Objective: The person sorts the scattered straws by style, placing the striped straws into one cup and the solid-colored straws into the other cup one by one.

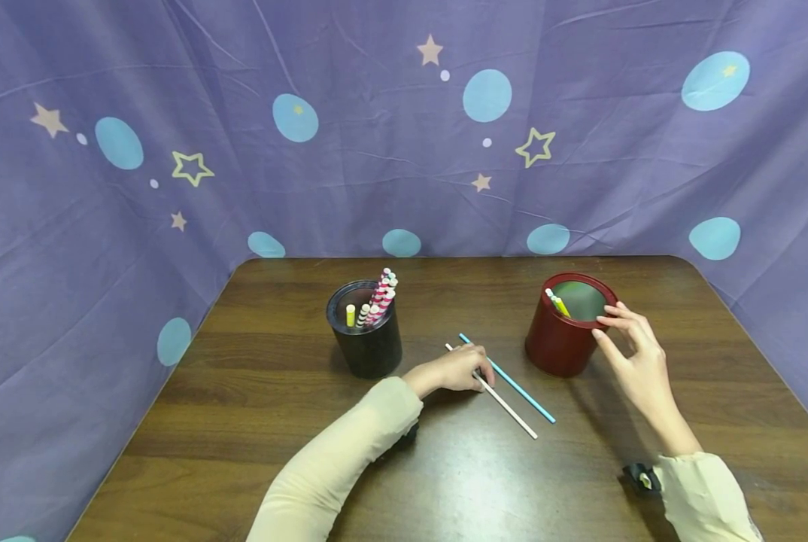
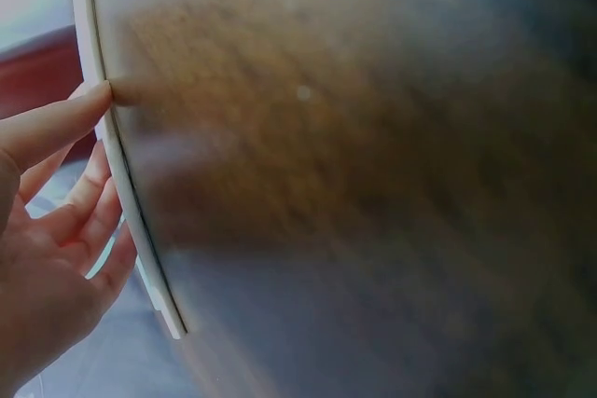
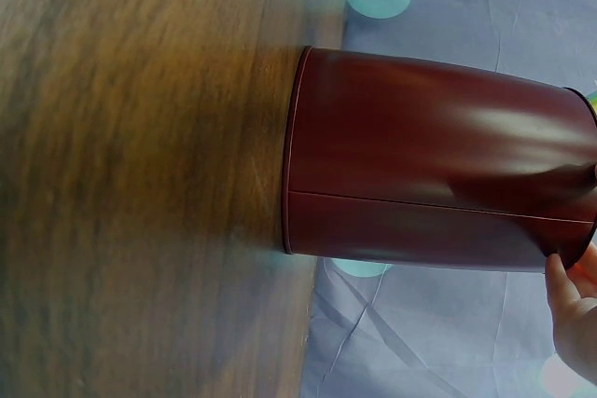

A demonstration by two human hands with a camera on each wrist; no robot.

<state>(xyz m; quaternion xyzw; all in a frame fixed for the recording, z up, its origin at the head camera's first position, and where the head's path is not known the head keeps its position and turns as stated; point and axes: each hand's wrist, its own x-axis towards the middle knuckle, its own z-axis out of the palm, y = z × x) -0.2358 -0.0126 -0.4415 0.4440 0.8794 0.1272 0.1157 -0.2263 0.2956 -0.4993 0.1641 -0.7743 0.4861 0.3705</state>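
Observation:
My left hand point(image 1: 460, 367) pinches a white straw point(image 1: 512, 412) between thumb and fingers, low over the table. In the left wrist view the thumb presses on this white straw point(image 2: 131, 174), which runs slantwise past the fingers. A blue straw point(image 1: 522, 391) lies just to its right, nearly parallel. My right hand point(image 1: 637, 361) touches the right side of a dark red cup point(image 1: 558, 342) near its rim, fingers spread. The right wrist view shows the thumb point(image 3: 560, 286) against the red cup's wall. A few straws point(image 1: 558, 301) lean inside that cup, one yellow.
To the left stands a black cup point(image 1: 370, 350) with several straws point(image 1: 380, 297), many pink-and-white striped and one yellow. Both cups stand upright on the brown wooden table point(image 1: 255, 391). A purple curtain point(image 1: 377, 150) hangs behind the table and at its sides.

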